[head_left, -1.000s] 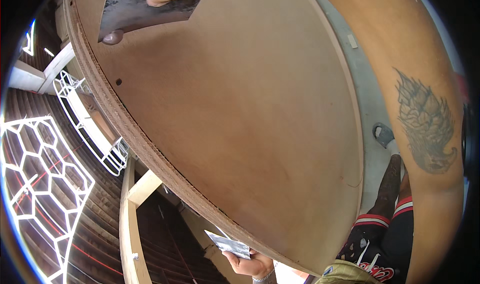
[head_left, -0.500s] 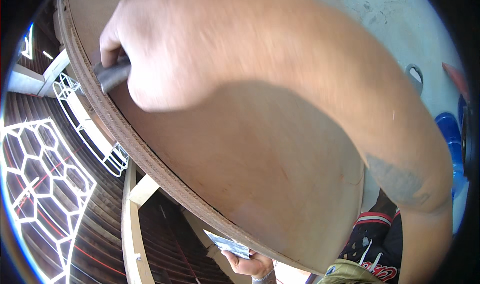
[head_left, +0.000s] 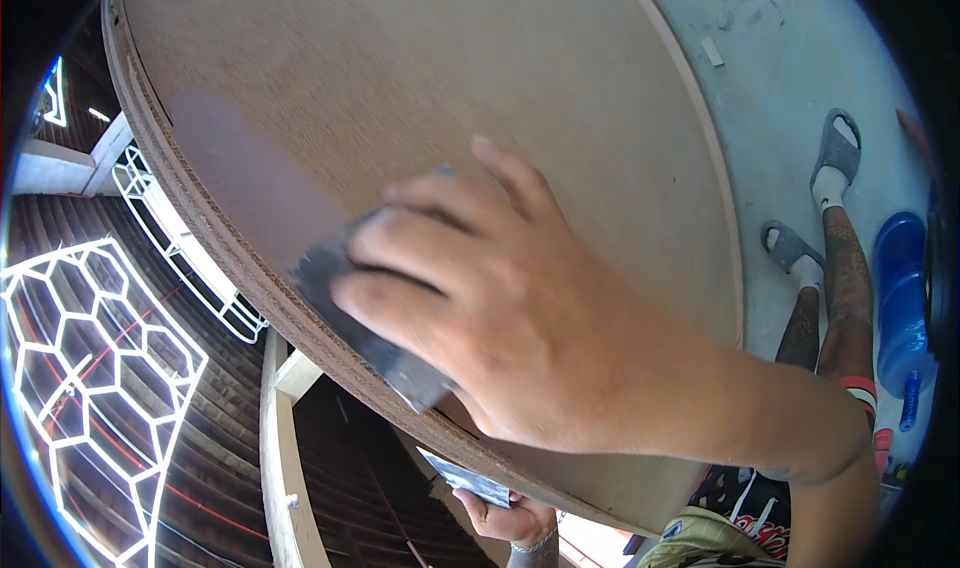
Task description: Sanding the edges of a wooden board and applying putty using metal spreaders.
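My right hand [head_left: 480,288], reaching in from the lower right, is closed on a dark grey flat spreader [head_left: 370,318]. The spreader is pressed on a large curved wooden panel [head_left: 570,78] beside its layered edge, and the hand is slightly blurred. From the upper left, a smooth pinkish-grey band [head_left: 250,168] on the wood leads to the spreader. Below the panel's lower edge, my left hand [head_left: 515,520] grips a flat silvery plate [head_left: 465,478], its thumb on the near face; the other fingers are partly hidden.
Grey slides [head_left: 840,148] are on my feet at the right, on a pale floor [head_left: 770,68]. A large blue water bottle [head_left: 900,308] lies beyond. At the left are a white beam [head_left: 283,468], bright honeycomb lights [head_left: 105,378] and a corrugated surface [head_left: 200,448].
My right hand has moved down and right along the panel's edge with the spreader, uncovering the pinkish-grey band. My left hand still holds the plate, now slightly lower. My feet have come into view.
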Motion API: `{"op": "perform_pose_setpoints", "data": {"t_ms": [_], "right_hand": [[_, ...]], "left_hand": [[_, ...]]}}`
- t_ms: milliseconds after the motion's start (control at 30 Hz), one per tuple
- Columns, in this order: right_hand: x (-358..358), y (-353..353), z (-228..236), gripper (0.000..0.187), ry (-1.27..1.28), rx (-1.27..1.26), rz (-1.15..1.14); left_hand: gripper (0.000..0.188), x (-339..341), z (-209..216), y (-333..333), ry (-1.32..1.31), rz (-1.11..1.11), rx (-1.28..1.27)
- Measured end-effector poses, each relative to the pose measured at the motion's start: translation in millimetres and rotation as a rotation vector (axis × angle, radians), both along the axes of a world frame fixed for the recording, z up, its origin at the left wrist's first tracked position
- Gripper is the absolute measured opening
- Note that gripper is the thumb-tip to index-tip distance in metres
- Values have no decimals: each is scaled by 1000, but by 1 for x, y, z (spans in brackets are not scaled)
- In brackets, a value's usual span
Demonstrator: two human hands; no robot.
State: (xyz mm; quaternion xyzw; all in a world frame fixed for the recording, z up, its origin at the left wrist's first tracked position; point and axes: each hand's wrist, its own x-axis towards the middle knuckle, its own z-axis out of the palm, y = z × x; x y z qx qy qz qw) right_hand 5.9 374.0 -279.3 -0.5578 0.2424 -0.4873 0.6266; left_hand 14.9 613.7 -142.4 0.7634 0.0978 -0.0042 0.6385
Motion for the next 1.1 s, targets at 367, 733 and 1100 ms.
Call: {"op": "perform_pose_setpoints", "data": {"t_ms": [367,733,1100], "right_hand": [[-54,-17,-27,31,-153,174,329],[52,-157,-25,24,-68,-108,96],[68,-175,-20,19,4,-123,67]], "left_hand": [[51,6,2,8,24,-60,-67],[53,-5,-7,6,-26,80,6],[49,-10,-8,-8,-4,57,-23]]}}
